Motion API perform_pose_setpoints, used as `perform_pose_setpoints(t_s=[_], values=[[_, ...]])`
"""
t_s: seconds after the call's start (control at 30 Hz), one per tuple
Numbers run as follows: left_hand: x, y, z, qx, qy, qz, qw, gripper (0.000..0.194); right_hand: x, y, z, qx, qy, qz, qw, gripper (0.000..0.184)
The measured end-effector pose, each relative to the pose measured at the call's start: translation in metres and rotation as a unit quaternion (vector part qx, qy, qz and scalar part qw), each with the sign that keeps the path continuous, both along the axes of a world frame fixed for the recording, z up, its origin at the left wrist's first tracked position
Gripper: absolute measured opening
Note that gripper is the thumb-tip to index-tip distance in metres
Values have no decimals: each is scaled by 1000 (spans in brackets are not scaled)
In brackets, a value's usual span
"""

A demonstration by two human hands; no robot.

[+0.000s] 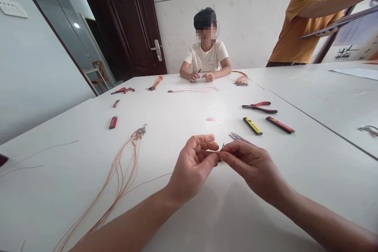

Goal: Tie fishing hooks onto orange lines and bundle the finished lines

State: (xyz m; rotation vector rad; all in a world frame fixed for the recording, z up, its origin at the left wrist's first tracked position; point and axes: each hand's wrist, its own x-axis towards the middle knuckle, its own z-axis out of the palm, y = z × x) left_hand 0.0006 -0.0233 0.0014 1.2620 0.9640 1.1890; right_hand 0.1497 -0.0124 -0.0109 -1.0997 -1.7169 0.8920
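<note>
At the near side of the white tabletop (165,126), a thin copper-coloured line (211,151) is pinched between the left hand (191,169) and the right hand (255,161), which are held just above the surface. A small dark metal hook (222,147) is seen at the right hand's fingertips (its exact shape is too small to make out). Both hands are almost closed, with the fingertips drawn together, and they nearly touch. A strip of beige tape (203,138) is wrapped around a finger of the left hand.

Slender steel scissors (239,137) are laid just behind the right hand, beyond which a yellow-and-black lighter (252,126), a red-and-black lighter (280,124) and red-handled pliers (260,107) are placed. To the left of the left hand, a loose bundle of long orange cords (124,169) is spread out, with dark hooks gathered at its far end. A seated person in a cream T-shirt (206,57) is seen across the tabletop, and a standing person in an orange T-shirt (298,33) is seen to the right.
</note>
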Motion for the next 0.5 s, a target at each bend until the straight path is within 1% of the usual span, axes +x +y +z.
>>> perform_pose_setpoints(t_s=[0.1, 0.2, 0.27, 0.4, 0.5], values=[[-3, 1, -2, -34, 10, -29, 999, 28, 1, 2, 0, -45, 47, 16, 998, 21], [-5, 3, -2, -57, 8, -14, 998, 29, 1, 4, -3, -55, 47, 29, 997, 21], [-6, 3, -1, -70, -6, -5, 998, 31, 1, 5, -5, -46, 26, 21, 998, 20], [-7, 1, -2, -74, -16, 3, 997, 37, 2, 5, -6, 6, -26, 20, 999, 17], [-7, 0, -2, -75, -21, 4, 997, 36, 2, 5, -4, 15, -44, 32, 998, 16]])
